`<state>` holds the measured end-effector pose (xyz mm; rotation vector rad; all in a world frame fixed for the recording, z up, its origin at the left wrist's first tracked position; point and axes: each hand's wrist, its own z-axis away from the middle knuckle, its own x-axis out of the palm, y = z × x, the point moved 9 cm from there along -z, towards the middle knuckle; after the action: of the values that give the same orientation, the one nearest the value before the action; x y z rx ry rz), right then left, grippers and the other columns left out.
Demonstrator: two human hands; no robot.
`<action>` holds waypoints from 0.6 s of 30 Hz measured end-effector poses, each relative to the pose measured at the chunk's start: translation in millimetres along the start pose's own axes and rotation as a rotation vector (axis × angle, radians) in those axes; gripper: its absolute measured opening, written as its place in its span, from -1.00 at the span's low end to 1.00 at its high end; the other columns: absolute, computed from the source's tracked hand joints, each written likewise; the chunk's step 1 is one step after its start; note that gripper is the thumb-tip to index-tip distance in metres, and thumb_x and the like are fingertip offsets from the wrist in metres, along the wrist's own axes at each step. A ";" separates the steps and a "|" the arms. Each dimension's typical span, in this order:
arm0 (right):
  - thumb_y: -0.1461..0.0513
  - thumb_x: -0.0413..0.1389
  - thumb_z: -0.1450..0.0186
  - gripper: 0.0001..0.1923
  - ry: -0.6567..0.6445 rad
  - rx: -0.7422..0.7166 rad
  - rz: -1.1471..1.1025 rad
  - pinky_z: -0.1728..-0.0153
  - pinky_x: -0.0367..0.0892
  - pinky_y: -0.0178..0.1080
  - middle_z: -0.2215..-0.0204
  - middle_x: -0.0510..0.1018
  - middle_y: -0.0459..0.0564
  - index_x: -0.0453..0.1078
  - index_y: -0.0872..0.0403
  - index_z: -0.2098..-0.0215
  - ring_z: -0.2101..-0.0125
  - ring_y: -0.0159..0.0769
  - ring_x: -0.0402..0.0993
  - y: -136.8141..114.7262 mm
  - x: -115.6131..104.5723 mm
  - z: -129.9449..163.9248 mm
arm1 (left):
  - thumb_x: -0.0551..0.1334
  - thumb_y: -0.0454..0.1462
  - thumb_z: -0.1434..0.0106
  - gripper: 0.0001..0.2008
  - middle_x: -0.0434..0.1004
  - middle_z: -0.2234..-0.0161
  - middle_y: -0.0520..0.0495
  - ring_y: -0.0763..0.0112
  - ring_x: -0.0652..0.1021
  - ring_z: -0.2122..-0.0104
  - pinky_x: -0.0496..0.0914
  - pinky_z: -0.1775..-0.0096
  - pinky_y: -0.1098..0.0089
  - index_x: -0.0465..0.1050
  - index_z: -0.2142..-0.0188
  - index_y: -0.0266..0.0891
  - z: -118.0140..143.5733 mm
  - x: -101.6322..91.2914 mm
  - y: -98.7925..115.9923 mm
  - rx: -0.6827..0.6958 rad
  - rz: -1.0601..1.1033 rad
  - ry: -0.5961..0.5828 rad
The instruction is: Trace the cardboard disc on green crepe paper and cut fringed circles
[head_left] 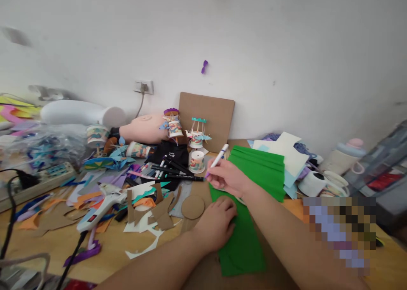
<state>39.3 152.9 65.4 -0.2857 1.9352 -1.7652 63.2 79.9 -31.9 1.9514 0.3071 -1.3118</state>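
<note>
My right hand (pixel 226 179) grips a white pen with a purple tip (pixel 218 157), its point aimed down at the far left edge of a green paper sheet (pixel 243 243). My left hand (pixel 218 224) lies flat on that green sheet, holding it against the wooden table (pixel 57 247). A pleated or stacked green sheet (pixel 265 171) lies just behind my right hand. A round cardboard disc (pixel 193 207) sits left of my left hand.
A white glue gun (pixel 100 207) with a black cable lies among cardboard and paper scraps at left. Black markers (pixel 173 171), decorated paper cups (pixel 196 161), a cardboard panel (pixel 206 116) and a power strip (pixel 41 177) crowd the back. White cups and paper sheets (pixel 286 154) sit right.
</note>
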 end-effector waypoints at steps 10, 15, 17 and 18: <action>0.26 0.16 -0.11 -0.85 0.340 0.003 0.511 0.32 0.16 -0.25 0.50 0.43 -0.15 0.25 0.01 0.40 0.45 -0.29 0.30 76.5 -103.5 92.8 | 0.11 -0.44 -0.20 -0.77 0.50 0.19 -0.14 0.18 0.49 0.14 0.38 0.06 0.17 0.47 0.22 -0.20 10.0 -55.8 -36.6 -0.263 -0.032 0.332; 0.41 0.14 -0.07 -0.79 0.360 0.030 0.702 0.15 0.09 -0.19 0.43 0.46 -0.13 0.25 0.02 0.41 0.32 -0.24 0.33 107.0 -107.9 91.2 | 0.30 -0.21 -0.15 -0.66 0.49 0.02 -0.18 0.09 0.46 0.01 0.34 -0.04 0.12 0.45 0.07 -0.22 9.1 -34.4 -22.9 -0.170 -0.032 0.186; 0.43 0.13 -0.06 -0.78 0.373 0.034 0.724 0.17 0.08 -0.22 0.46 0.45 -0.15 0.24 0.02 0.43 0.34 -0.25 0.32 106.7 -109.0 88.8 | 0.36 -0.13 -0.10 -0.48 0.40 -0.12 -0.20 0.04 0.40 -0.09 0.28 -0.11 0.08 0.40 -0.05 -0.20 10.2 -22.3 -21.9 -0.159 -0.037 0.110; 0.43 0.13 -0.06 -0.78 0.390 0.036 0.725 0.19 0.08 -0.23 0.47 0.44 -0.15 0.24 0.02 0.44 0.35 -0.25 0.32 104.7 -111.2 89.2 | 0.37 -0.10 -0.08 -0.41 0.36 -0.17 -0.20 0.02 0.37 -0.13 0.26 -0.14 0.06 0.37 -0.09 -0.18 11.2 -17.4 -23.2 -0.169 -0.046 0.076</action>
<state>196.5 142.5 -15.1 0.7384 1.8997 -1.4114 34.6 91.6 -29.3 1.8634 0.4867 -1.2019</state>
